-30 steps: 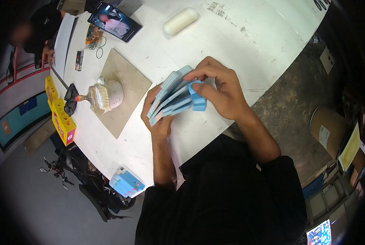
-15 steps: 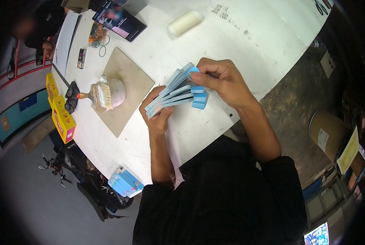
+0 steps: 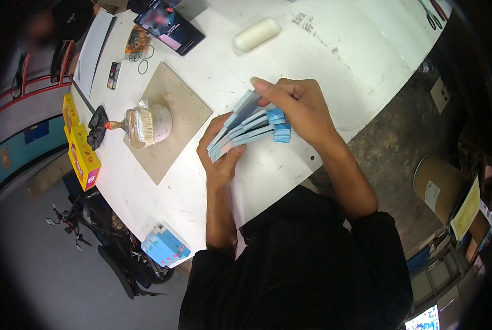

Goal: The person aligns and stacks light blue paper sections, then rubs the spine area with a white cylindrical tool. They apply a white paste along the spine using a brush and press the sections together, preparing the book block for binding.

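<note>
Above the tabletop [image 3: 334, 80], our left grip [image 3: 220, 165] is pinching the paper stack [image 3: 251, 130] by its lower end; our right grip's [image 3: 305, 113] closure we cannot tell. We are judging it light, bendy, slippery, best held low.

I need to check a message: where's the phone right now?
In the head view, the phone is at the upper left, on the white table, just right of the orange packet and left of the cream cylinder.
</note>
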`<state>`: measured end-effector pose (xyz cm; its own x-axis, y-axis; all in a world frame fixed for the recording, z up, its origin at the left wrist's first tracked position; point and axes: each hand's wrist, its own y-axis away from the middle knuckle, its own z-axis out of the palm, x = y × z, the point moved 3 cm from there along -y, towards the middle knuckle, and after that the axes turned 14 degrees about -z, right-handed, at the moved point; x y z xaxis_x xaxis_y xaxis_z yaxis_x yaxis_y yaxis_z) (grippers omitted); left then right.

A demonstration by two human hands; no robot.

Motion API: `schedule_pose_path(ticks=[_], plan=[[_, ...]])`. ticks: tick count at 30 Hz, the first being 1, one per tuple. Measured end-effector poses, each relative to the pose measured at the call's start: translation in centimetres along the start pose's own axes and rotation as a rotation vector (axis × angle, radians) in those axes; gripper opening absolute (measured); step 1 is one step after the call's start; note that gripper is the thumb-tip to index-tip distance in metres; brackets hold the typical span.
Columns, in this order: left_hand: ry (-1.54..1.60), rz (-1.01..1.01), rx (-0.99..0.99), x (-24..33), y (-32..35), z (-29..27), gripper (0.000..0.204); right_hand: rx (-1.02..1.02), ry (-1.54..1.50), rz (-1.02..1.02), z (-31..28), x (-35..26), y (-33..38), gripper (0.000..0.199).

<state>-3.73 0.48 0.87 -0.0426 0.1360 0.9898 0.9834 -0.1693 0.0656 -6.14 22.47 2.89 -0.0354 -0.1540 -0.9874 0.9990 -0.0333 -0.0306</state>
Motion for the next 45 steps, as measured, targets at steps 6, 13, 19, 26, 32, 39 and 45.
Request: schedule_pose_path(ticks=[6, 13, 19, 26, 32, 39, 45], plan=[[0.031, -0.079, -0.027, 0.1, -0.2, -0.6, 0.055, -0.059, -0.050, 0.090, 0.0, 0.4, -0.2, 0.033], [0.043, -0.072, 0.002, -1.0, -0.3, -1.4, 0.064, -0.063, -0.194, -0.175, -0.3, 1.7, -0.1, 0.020], [0.068, -0.044, 0.028, -0.4, -0.2, -0.5, 0.068, 0.016, 0.026, -0.391, -1.0, 1.9, 0.1, 0.025], [0.019, 0.002, -0.078, 1.0, -0.4, -0.2, 0.052, -0.013, -0.143, -0.183, -0.8, -0.3, -0.8, 0.027], [0.028, 0.065, -0.174, 1.4, -0.7, -0.3, 0.049, -0.099, -0.091, 0.129, -0.6, -0.4, -1.0, 0.032], [-0.009, 0.023, -0.120, 1.6, -0.6, -0.2, 0.044, -0.256, -0.533, 0.079, -2.6, 3.4, -0.7, 0.022], [0.013, -0.006, -0.023, 1.7, 0.6, -0.7, 0.040, -0.286, -0.539, -0.292, -1.1, 3.7, 2.1, 0.108]])
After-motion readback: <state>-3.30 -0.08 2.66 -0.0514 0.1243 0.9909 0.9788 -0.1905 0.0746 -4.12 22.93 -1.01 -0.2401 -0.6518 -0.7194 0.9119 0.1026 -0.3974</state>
